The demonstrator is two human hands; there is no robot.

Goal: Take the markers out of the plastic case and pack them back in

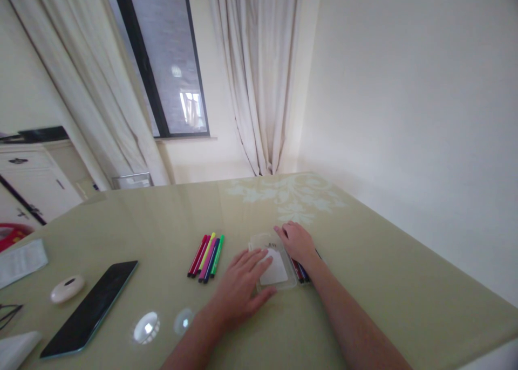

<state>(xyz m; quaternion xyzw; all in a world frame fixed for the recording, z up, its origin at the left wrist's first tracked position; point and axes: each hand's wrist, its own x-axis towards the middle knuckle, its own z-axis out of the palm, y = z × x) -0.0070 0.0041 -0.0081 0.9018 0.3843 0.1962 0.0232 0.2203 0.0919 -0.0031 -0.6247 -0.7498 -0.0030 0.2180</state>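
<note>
While the clear rectangular plastic case is overlapped by the splayed left hand, dark slim markers are best kept parallel; right hand: grasp undeterminable

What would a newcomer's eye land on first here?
Probably the bright cluster of markers, in reds, yellow, pink, dark blue and green, lying on the table left of the hands. Next, the left hand spread at the left side of a clear plastic case, and the right hand at its right, by some darker pens. Then the dark-screened device at lower left.
</note>
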